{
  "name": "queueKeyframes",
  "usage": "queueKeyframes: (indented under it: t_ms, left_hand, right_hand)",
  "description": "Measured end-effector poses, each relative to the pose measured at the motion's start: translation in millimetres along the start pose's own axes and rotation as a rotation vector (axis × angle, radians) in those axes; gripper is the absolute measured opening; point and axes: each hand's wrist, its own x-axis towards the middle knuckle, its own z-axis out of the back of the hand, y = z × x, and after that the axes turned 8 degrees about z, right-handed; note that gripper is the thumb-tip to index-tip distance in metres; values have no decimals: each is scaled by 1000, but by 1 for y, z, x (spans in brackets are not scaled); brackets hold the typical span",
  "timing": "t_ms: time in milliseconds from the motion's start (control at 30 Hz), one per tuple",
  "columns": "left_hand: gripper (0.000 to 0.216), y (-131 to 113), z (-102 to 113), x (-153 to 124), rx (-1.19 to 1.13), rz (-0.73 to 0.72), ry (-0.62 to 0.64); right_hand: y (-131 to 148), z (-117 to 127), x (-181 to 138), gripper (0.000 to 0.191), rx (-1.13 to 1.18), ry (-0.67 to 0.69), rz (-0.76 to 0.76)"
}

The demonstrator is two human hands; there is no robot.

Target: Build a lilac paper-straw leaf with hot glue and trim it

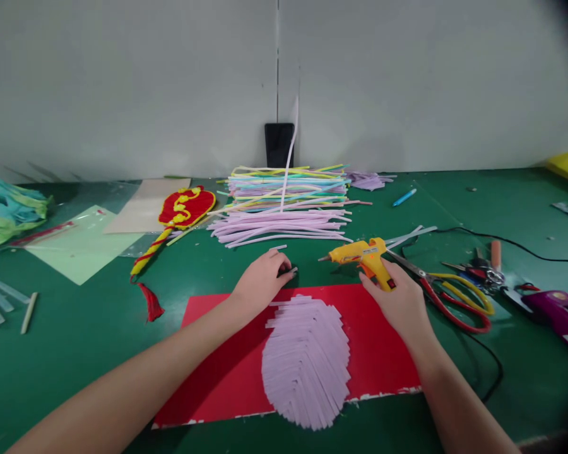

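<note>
A: Left of the left hand (264, 277)?
B: Red-and-yellow fan (184, 208), laid flat, tassel toward the person. Probably parked out of the way.
A: Left hand itself?
B: Fingers curled low over the counter (236, 268), by the red sheet's far edge. Can't tell if it's pinching anything.
A: Beyond it?
B: Lilac strips (284, 227), piled side to side, likely for easy picking. Phone (279, 144) upright against the wall behind.
A: Between the hands?
B: Lilac oval (307, 366) of overlapping strips, on the red sheet (383, 340), overhanging its near edge. Sheet probably shields the counter.
A: Right hand (402, 302)?
B: Gripping the yellow glue gun (360, 252) by its handle, nozzle aimed left, clear of its own fingers. Sensible if hot. Scissors (424, 277) just right.
A: Containers?
B: Clear plastic sleeve (139, 244), well left of the left hand. Pale green sheet (82, 246) inside or on top; glare, hard to say.
</note>
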Motion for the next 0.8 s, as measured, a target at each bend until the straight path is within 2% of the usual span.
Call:
queueKeyframes:
  t_ms: [100,200,333,400,467,667,800]
  left_hand:
    - [9,-2,0,1,14,-17,-39]
    - [10,-4,7,-3,-81,-4,-61]
    - [9,-9,14,-20,-283,103,-53]
    - [9,-9,11,-28,-347,155,-94]
    - [10,-8,6,-34,-367,191,-127]
    - [9,-2,-2,-34,-426,216,-84]
    - [5,-3,-2,-37,-321,159,-95]
  right_hand:
    - [1,1,-1,40,5,-5,17]
    - [5,4,-2,39,4,-4,24]
    - [12,9,-1,35,-6,20,45]
    - [13,10,-2,33,-10,52,61]
    - [13,10,-3,34,-25,73,78]
    - [10,5,-9,39,-109,59,173]
    - [10,1,-13,36,-146,62,258]
